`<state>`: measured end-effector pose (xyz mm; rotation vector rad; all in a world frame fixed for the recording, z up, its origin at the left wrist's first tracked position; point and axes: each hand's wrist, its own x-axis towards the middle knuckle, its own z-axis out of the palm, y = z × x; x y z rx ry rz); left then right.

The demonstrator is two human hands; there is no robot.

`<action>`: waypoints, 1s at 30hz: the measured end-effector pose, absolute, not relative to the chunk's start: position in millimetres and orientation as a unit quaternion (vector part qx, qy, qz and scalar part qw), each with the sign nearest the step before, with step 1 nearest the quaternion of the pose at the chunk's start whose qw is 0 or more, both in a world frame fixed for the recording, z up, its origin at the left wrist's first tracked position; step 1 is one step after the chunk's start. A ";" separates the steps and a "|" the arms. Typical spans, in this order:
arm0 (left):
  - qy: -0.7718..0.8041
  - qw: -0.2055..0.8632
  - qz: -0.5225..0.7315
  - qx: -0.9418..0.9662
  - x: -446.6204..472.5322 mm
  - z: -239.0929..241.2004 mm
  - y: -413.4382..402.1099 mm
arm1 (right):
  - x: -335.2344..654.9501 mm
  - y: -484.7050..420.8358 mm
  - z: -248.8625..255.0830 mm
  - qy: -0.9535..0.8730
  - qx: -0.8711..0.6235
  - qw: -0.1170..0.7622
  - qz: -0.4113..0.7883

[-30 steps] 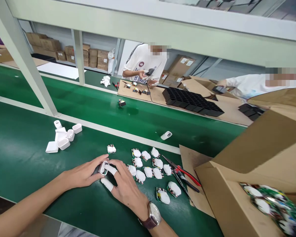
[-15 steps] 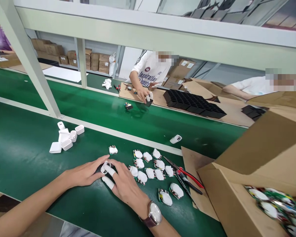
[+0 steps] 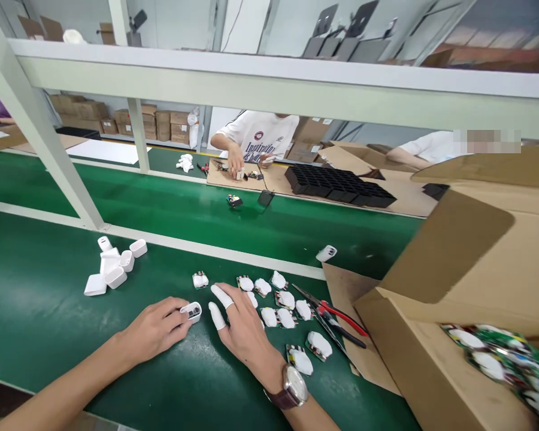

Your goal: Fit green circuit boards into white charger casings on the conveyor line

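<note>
My left hand rests on the green belt and pinches a small white charger housing between thumb and fingers. My right hand, with white finger cots on two fingers and a watch on the wrist, lies just right of the housing with fingers spread, holding nothing. Its fingers partly cover a group of several small circuit boards with white pads. One more such board lies alone just beyond the housing.
A pile of white housings lies at left. Red-handled cutters lie by an open cardboard box of boards at right. One housing rides the far belt. Two people work across at black trays.
My right hand has let go of the housing and moved right with fingers spread; the left hand alone holds it. The housing on the far belt has drifted right.
</note>
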<state>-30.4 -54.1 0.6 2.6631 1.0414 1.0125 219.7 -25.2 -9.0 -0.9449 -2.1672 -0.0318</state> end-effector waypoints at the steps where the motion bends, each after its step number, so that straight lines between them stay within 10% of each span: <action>1: 0.341 0.038 0.328 0.880 -28.8 2.5 -56.6 | 223.1 -21.8 -7.8 -0.845 -0.378 0.377 -0.029; 10: 0.420 0.068 0.161 0.891 -42.9 40.9 12.1 | 203.0 12.6 -0.1 -0.870 -0.470 0.143 -0.049; 18: 0.622 0.023 0.078 0.779 -39.5 55.8 168.5 | 175.1 8.0 -10.8 -0.892 -0.429 0.134 -0.042; 30: 0.669 0.035 -0.022 0.742 -130.4 72.4 94.8 | 193.9 -21.4 -27.9 -0.881 -0.442 0.158 -0.063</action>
